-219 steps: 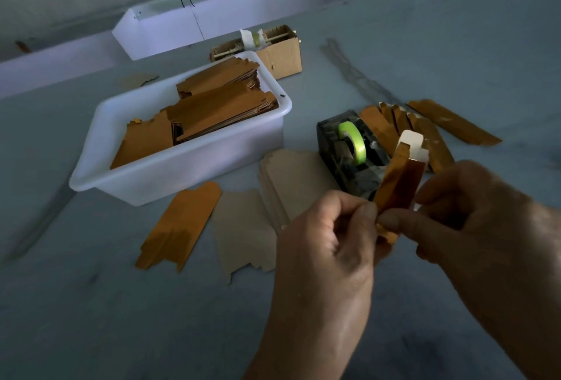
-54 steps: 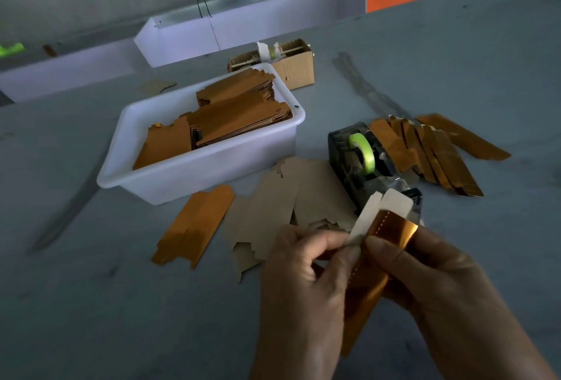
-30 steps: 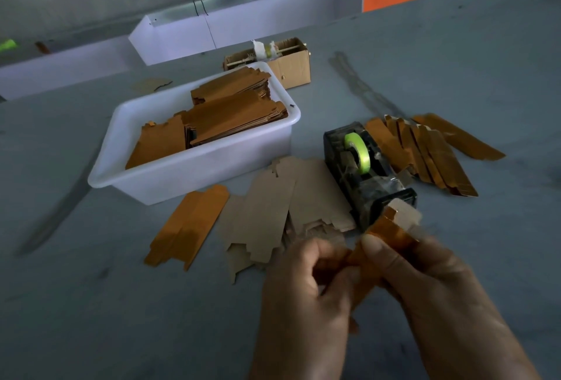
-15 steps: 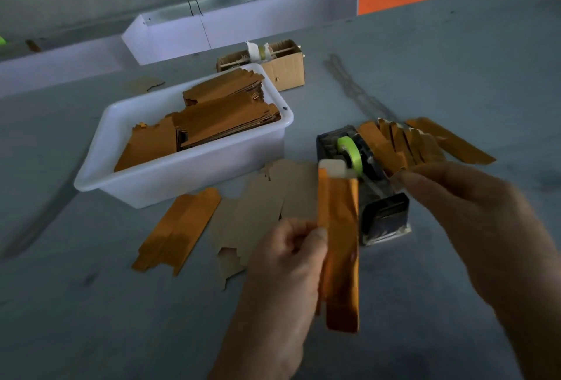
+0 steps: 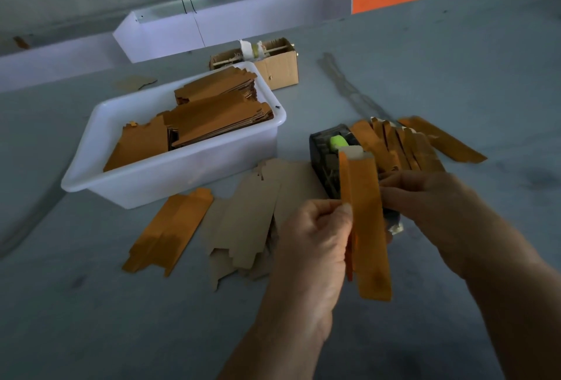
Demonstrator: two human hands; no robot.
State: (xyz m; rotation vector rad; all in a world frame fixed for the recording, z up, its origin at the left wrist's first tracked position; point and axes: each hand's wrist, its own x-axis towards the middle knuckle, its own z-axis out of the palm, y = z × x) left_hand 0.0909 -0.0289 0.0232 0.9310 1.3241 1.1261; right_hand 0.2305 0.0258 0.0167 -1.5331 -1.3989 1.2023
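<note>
Long flat orange card sleeve [image 5: 364, 212] was held just in front of black tape dispenser [image 5: 324, 161], long axis pointing away, white flap end farthest. Left hand [image 5: 315, 234] pinched its left edge mid-length. Right hand [image 5: 425, 197], nearer dispenser, had fingers curled at right edge; grip unclear.

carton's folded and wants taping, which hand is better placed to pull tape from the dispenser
Likely the right hand: it is by the tape dispenser, while the left hand grips the orange carton.

Tub [image 5: 179, 173]: left of tape dispenser [image 5: 321, 155], holding stacked blanks [image 5: 212, 118].
Carton [image 5: 279, 67]: behind tub.
Folded sleeves [image 5: 419, 149]: right of tape dispenser.
Loose sheets [image 5: 252, 212]: before tub.
</note>
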